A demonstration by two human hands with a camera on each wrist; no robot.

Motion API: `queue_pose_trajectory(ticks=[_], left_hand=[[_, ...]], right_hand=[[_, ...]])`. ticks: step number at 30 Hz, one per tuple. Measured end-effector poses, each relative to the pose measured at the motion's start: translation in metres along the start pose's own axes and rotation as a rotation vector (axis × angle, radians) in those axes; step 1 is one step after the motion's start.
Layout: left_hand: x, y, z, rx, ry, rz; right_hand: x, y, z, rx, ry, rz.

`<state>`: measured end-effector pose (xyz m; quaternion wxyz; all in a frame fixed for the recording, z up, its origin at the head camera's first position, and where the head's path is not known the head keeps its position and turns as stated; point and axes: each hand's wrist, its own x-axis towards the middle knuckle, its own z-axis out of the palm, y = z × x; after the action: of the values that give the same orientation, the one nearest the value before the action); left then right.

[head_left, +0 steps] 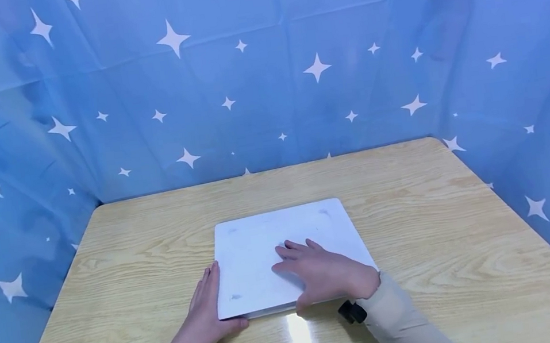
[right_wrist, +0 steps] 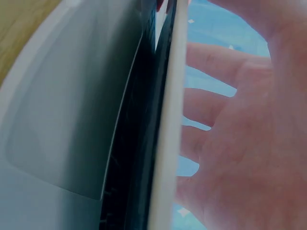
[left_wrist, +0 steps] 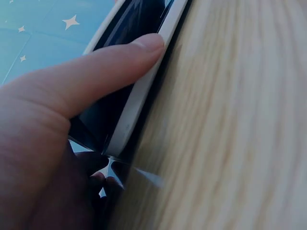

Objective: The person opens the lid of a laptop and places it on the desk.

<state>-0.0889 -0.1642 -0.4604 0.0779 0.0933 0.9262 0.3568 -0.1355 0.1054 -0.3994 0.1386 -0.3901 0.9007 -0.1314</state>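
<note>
A white laptop (head_left: 257, 237) lies on the wooden table with its lid slightly raised; in the right wrist view its touchpad (right_wrist: 57, 110) and dark screen edge show through the gap. At the near left corner my left hand (head_left: 205, 314) braces it, straight fingers along the left side. The left thumb (left_wrist: 120, 60) presses the front edge of the base in the left wrist view. My right hand (head_left: 325, 272) holds the lid near the front, fingers spread on top and thumb at its front edge. The ends of the right fingers are hidden behind the lid in the right wrist view.
The table (head_left: 443, 219) has light wood grain and a bright reflection in front of the laptop. A blue curtain (head_left: 258, 121) with white stars hangs behind it and on both sides. Dark straps with small black devices (head_left: 352, 312) sit at the wrists.
</note>
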Motion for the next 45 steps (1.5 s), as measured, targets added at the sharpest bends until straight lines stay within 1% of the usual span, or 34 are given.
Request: queue_pose_trajectory(ticks=[3, 8, 11, 14, 16, 19, 25, 30, 38, 45], left_hand=[[0.0, -0.001, -0.002, -0.018, -0.01, -0.012], [0.0, -0.001, -0.005, -0.048, -0.009, 0.002], [-0.001, -0.002, -0.005, -0.089, 0.0, 0.008], [-0.002, -0.003, -0.005, -0.12, 0.019, 0.015], [-0.002, -0.003, -0.004, -0.127, 0.034, 0.03], [-0.002, -0.003, -0.004, -0.125, 0.047, 0.043], [-0.002, -0.001, -0.005, -0.043, 0.016, -0.006], [-0.003, -0.002, -0.006, 0.0, 0.012, 0.007], [-0.005, -0.002, -0.005, 0.001, 0.028, 0.006], [-0.007, 0.0, -0.005, -0.011, 0.046, 0.027]], right_hand=[[0.0, 0.0, -0.001, -0.002, 0.014, -0.01], [0.0, 0.0, -0.005, 0.008, 0.021, -0.003], [-0.002, -0.001, -0.007, 0.007, 0.025, -0.002], [-0.003, -0.001, -0.01, -0.019, 0.052, -0.031], [-0.003, -0.002, -0.011, -0.033, 0.08, -0.051], [-0.004, -0.002, -0.012, -0.055, 0.117, -0.064], [-0.006, -0.004, -0.013, -0.079, 0.151, -0.04], [-0.007, -0.005, -0.015, -0.087, 0.165, -0.048], [-0.009, -0.004, -0.017, -0.137, 0.212, -0.097], [-0.01, -0.005, -0.018, -0.149, 0.24, -0.097]])
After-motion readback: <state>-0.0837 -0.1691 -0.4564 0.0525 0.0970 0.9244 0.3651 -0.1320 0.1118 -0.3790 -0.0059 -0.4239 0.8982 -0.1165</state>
